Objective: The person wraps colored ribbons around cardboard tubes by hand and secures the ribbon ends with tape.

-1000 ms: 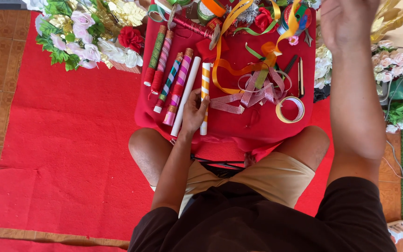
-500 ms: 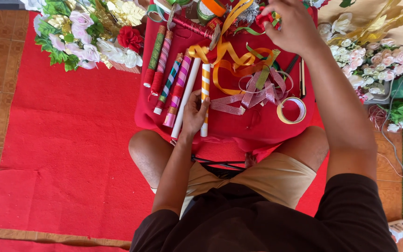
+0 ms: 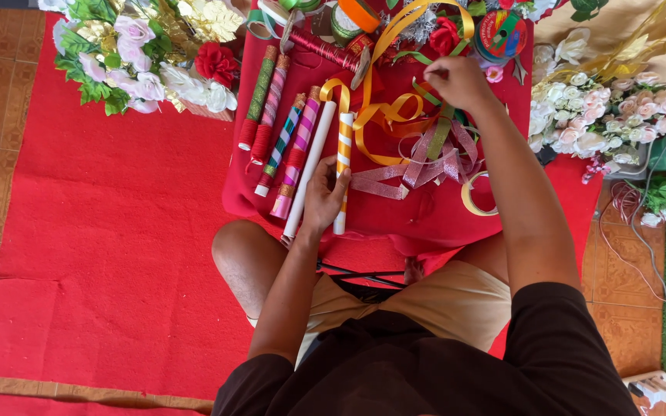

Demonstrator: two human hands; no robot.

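My left hand grips an orange-and-white striped stick that lies on a red cloth-covered board across my knees. A plain white stick lies right beside that hand. My right hand is farther back over the board, its fingers pinched on a green ribbon in a tangle of ribbons. An orange ribbon loops through the same tangle, and a pink glitter ribbon lies below it.
Several wrapped sticks lie in a row on the board's left. Artificial flowers lie at the back left and at the right. Ribbon spools sit at the back. A red mat covers the floor. A power strip lies at bottom right.
My right hand has come down from the raised position at the top right to the ribbon tangle and pinched the green ribbon. My left hand has stayed on the striped stick.
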